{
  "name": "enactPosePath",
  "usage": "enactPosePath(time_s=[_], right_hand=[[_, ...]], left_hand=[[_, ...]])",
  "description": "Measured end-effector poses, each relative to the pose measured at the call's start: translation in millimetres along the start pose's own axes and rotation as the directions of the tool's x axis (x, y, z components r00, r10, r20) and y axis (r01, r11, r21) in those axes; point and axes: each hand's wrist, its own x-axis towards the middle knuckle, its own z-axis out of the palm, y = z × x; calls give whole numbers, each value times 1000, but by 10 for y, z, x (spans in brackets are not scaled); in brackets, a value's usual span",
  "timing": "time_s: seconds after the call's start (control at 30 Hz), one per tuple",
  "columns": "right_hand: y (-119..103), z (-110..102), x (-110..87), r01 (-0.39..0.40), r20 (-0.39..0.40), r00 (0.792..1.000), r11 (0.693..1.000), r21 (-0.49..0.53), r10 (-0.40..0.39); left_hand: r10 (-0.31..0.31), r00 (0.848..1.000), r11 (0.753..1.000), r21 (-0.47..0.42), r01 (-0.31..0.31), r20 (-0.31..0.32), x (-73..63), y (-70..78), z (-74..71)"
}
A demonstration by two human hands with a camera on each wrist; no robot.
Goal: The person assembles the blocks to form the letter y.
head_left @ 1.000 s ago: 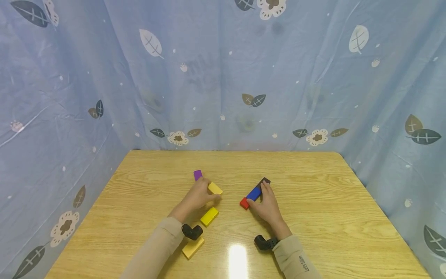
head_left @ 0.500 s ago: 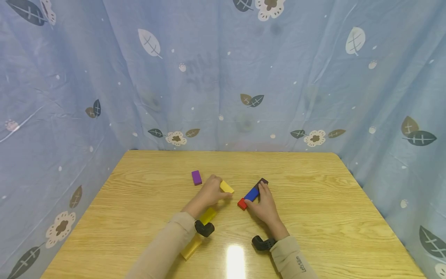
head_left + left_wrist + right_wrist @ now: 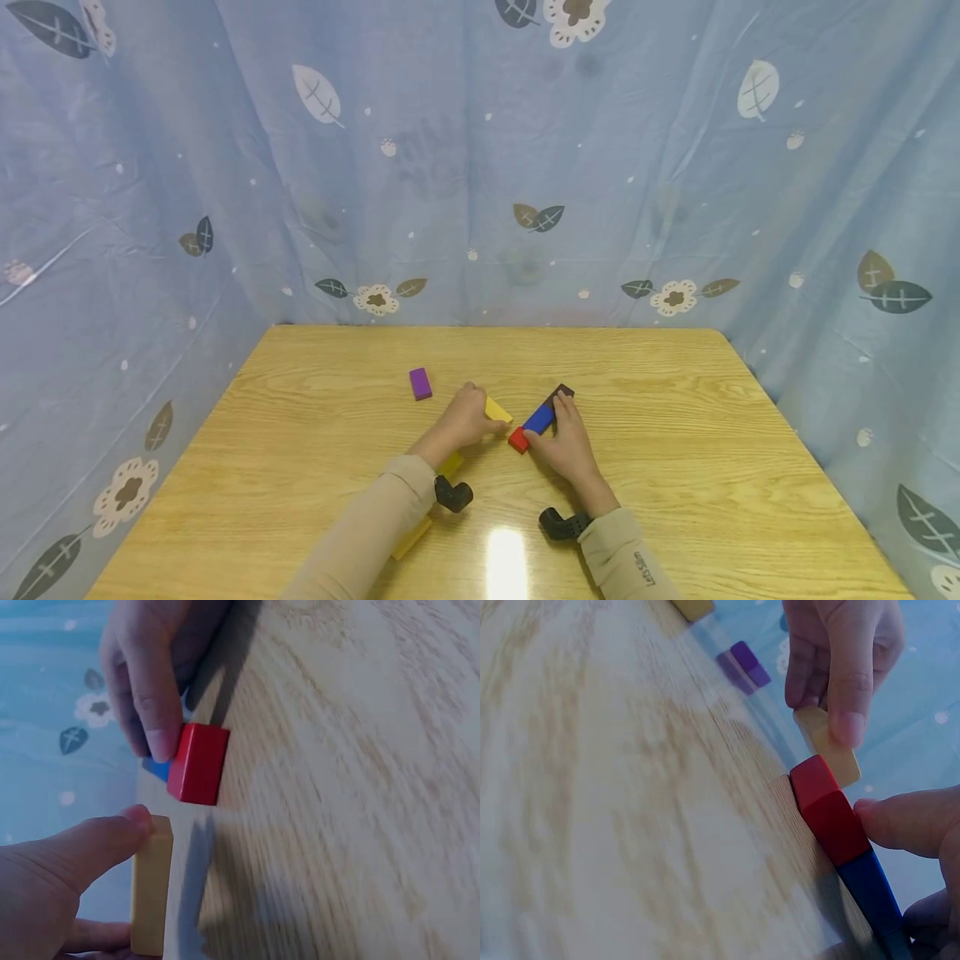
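Observation:
My left hand (image 3: 463, 417) pinches a pale yellow block (image 3: 152, 889) between thumb and fingers, just left of a row of blocks. That row runs from a red block (image 3: 517, 440) at the near end through a blue block (image 3: 538, 420) to a dark block (image 3: 566, 390) at the far end. My right hand (image 3: 567, 442) grips the row from its right side, thumb near the red end and fingers toward the dark end, which they partly cover. In the right wrist view the pale yellow block overlaps the red one from behind.
A purple block (image 3: 421, 384) lies farther back on the wooden table (image 3: 645, 375), left of my left hand. Two more yellow blocks, one bright (image 3: 450, 464) and one paler (image 3: 412, 538), are partly hidden by the left forearm. A patterned blue curtain (image 3: 465, 167) surrounds the table.
My left hand has carried the pale yellow block rightward, close to the red block, uncovering the purple block. The right hand holds its place on the row.

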Motion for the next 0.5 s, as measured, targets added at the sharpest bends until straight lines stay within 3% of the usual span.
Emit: enactPosePath(time_s=[0.5], right_hand=[[-7,-7,-1,16,-4,1000,1000,-2,-16]], left_hand=[[12,1000,998,56,-13,15,25,31,79]])
